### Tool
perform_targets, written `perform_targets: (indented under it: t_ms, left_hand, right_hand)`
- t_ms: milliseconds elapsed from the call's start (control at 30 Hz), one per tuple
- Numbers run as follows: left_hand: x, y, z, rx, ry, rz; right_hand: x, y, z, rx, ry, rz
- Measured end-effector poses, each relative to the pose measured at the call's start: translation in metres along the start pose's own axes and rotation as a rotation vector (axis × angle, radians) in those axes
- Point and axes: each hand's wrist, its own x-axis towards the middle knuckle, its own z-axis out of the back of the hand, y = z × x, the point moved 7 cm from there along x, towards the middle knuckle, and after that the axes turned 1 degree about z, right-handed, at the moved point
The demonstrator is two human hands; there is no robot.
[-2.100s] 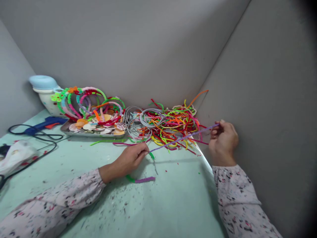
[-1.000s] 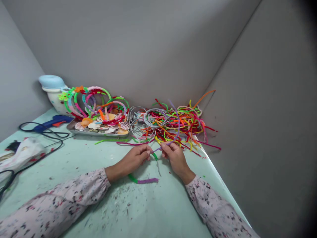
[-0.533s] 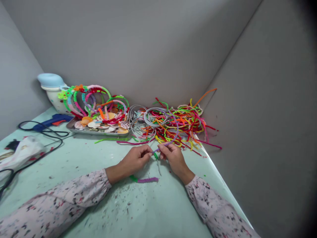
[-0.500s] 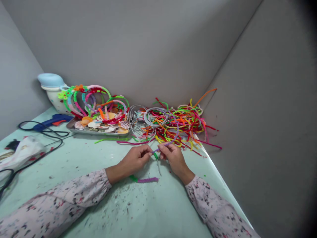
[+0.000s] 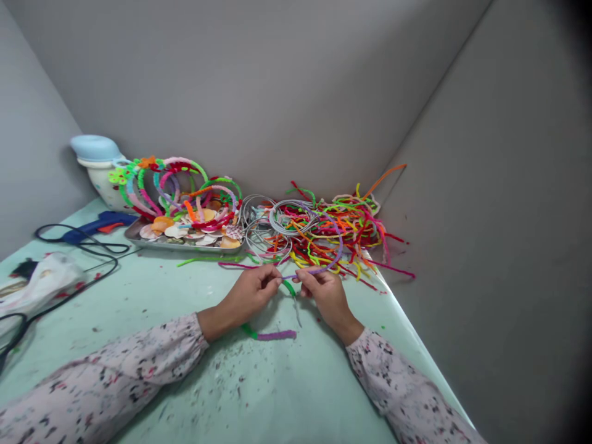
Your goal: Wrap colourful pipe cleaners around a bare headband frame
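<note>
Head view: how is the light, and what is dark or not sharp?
Head view: soft shadow on the back wall; head view: bright line along the right edge of the table; head view: right-hand corners nearly black; head view: the purple stem looks slightly soft, its fuzz not distinct.

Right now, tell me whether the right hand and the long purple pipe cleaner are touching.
Touching. The head view shows the right hand pinching the long purple pipe cleaner, which comes out on both sides of the grip.
</note>
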Motion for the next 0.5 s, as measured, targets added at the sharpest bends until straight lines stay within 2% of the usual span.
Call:
perform_targets:
  t_ms: [233,400,500]
  left_hand:
    - [-0.0022,-0.0028,0.0003,0.047,-0.015,-0.047]
    - [-0.0025,-0.0037,0.0059,0.155,-0.063,-0.051]
    - [-0.0021,-0.0050,0.0057,0.141,-0.054,-0.050]
  right_hand:
    - [-0.0021,0.0037,-0.0033,-0.029,0.036,0.041]
    - [-0.0032,0.0041,-0.0037,-0.035,0.033,0.067]
    - [-0.0021,0.0017,-0.0020,-0.017,0.018,0.085]
